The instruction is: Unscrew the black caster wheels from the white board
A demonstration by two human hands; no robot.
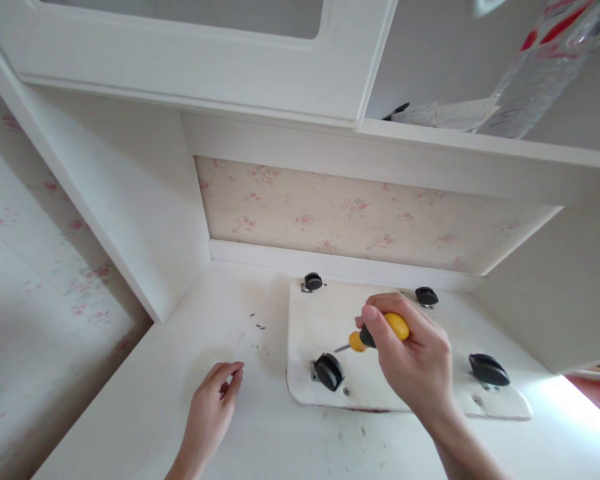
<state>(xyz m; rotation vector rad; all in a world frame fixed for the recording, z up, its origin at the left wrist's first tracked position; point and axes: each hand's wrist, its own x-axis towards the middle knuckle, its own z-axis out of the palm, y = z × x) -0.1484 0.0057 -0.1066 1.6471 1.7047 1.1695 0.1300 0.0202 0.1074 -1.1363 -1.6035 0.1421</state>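
My right hand (415, 353) is wrapped round a screwdriver (399, 325) with a yellow and black handle. Its metal shaft slants down to the left, the tip just above the nearest caster (329, 371). That black caster stands wheel-up on a white board (380, 387) with rounded corners. Further casters sit near the board's other corners, one at the back left (313, 281), one at the back right (427, 296) and one at the front right (489, 370). Left of the board, my left hand (213, 403) has thumb and forefinger pinched together; anything between them is too small to tell.
Several small dark screws (258, 325) lie on the white desktop (220, 300) left of the board. Overhead hang a cabinet door (205, 73) and an open shelf (480, 150) with a clear plastic bottle (540, 80). White side panels (130, 200) close in both sides.
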